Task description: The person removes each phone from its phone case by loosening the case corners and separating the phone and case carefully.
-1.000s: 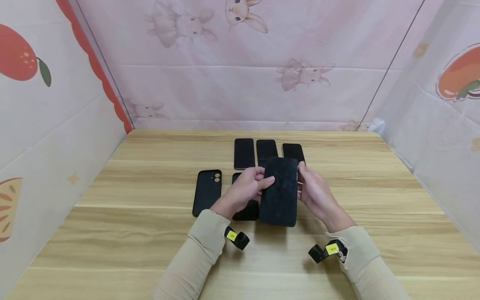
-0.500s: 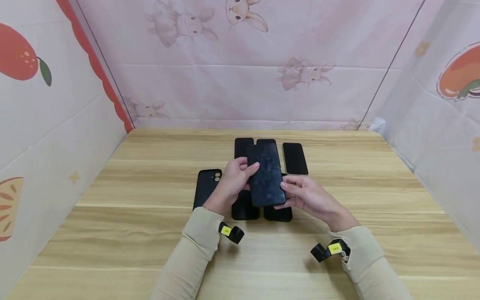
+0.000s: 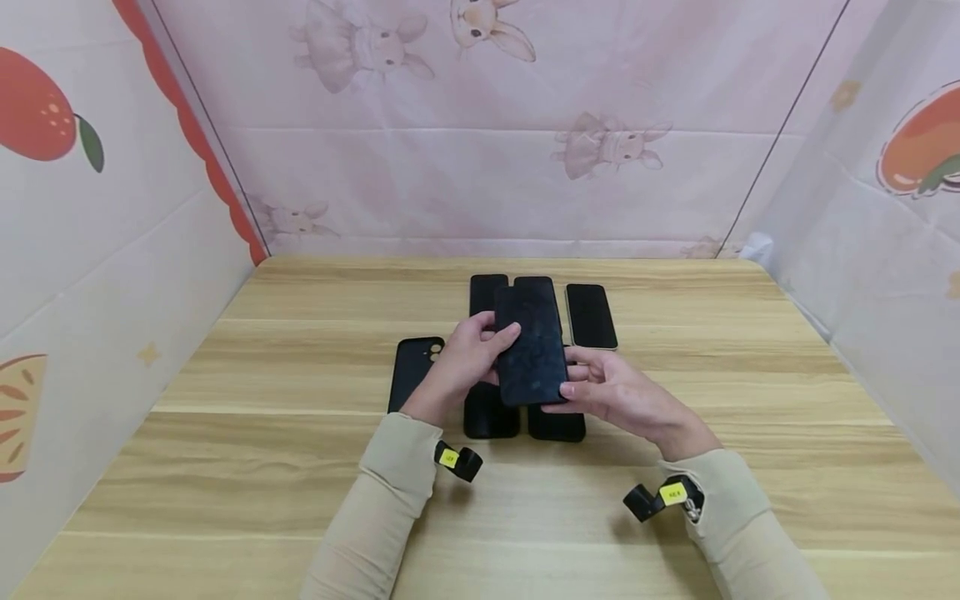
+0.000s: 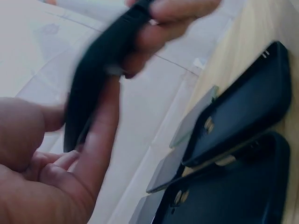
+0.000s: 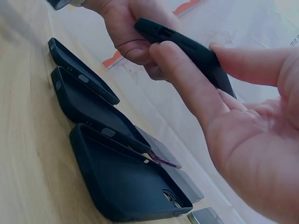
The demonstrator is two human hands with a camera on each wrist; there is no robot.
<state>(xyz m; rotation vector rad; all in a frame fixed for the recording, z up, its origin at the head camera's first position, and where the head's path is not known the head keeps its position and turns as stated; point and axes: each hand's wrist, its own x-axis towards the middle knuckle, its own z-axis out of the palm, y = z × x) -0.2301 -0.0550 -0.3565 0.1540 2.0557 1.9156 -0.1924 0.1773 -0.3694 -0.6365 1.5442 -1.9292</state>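
A black phone in a dark case [image 3: 534, 354] is held up above the table, its dark, smudged face toward the head camera. My left hand [image 3: 463, 354] grips its left side, thumb on the front and fingers behind. At its lower right corner my right hand [image 3: 626, 396] pinches it, thumb at the front edge and fingers beneath. The right wrist view shows port cutouts along the phone's end [image 5: 175, 37]. Below lie black phone cases, open side up: a left one [image 3: 409, 371], a middle one [image 3: 491, 412] and a right one [image 3: 557, 425], partly covered by the hands and phone.
Behind the cases, three dark phones lie in a row: a left one [image 3: 487, 290], a middle one [image 3: 534, 282] and a light-edged right one [image 3: 591, 317]. The wooden table [image 3: 300, 333] meets printed cloth walls [image 3: 450, 183] at its back and sides.
Both hands have carried the phone left and farther back, uncovering the right rear phone and the right case's lower end. My right hand has shifted from its upper right edge to its lower right corner.
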